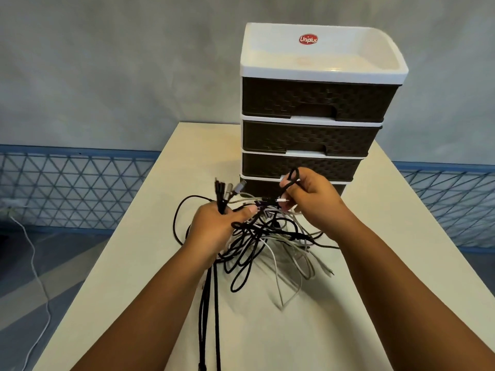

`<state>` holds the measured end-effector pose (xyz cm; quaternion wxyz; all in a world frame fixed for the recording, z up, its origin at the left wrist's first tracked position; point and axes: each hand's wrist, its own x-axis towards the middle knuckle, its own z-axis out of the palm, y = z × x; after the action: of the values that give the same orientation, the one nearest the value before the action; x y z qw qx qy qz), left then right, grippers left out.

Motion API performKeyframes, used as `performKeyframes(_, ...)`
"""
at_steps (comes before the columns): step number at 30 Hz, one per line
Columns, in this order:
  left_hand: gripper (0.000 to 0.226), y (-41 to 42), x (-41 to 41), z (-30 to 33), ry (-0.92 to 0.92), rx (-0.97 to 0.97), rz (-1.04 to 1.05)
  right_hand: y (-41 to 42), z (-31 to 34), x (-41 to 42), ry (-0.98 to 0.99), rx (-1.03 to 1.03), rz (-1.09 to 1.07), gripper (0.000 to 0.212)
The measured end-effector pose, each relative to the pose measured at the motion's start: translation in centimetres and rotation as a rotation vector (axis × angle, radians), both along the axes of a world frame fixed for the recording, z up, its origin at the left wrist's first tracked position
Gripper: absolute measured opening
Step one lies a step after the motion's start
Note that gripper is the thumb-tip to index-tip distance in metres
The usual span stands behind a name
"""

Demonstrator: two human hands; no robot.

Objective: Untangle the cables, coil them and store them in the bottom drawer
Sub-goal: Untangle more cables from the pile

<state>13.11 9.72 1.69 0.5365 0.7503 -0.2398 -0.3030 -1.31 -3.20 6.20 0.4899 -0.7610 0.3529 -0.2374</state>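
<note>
Two hands in the mess right now. My left hand (214, 226) is wrapped around a bunch of black cable ends, with the plugs sticking up out of my fist and a couple of black braided leads hanging straight down off the near edge of the pale cream bench (375, 263). My right hand (310, 199) is pinching a small loop of black braided cord between thumb and fingers, lifted a bit above the pile. The tangled heap of black, white and grey cables (267, 245) sits on the bench between and just under both hands, loops spilling toward me.

Right behind it stands the four-drawer plastic organiser with dark brown woven-look fronts and a white frame (313, 103). All the drawers look pushed in. The bottom drawer (257, 187) is mostly hidden behind my right hand and the plugs. There's a red oval Uniplus sticker (308, 39) in the white top tray.
</note>
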Motion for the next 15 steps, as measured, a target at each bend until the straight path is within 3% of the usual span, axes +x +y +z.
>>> performKeyframes(4, 0.044, 0.1, -2.1, -0.5, -0.156, 0.184, -0.208, -0.1, -1.2, 0.2, -0.122, 0.274, -0.024, 0.012)
performKeyframes(6, 0.051, -0.1, -2.7, -1.3, -0.239, 0.243, -0.245, -0.1, -1.7, 0.0, -0.136, 0.318, -0.017, 0.015)
performKeyframes(10, 0.031, -0.4, -2.5, -2.0, -0.34, 0.315, -0.23, -0.7, -2.3, -1.1, -0.164, 0.366, -0.052, 0.016)
performKeyframes(13, 0.019, -0.5, -2.3, -2.4, -0.353, 0.291, -0.228, -1.9, -3.1, -3.1, 0.182, -0.059, -0.218, 0.012)
performKeyframes(15, 0.022, -0.4, -2.2, -2.7, -0.336, 0.255, -0.218, -1.9, -3.4, -4.5, 0.441, -0.233, -0.147, 0.014)
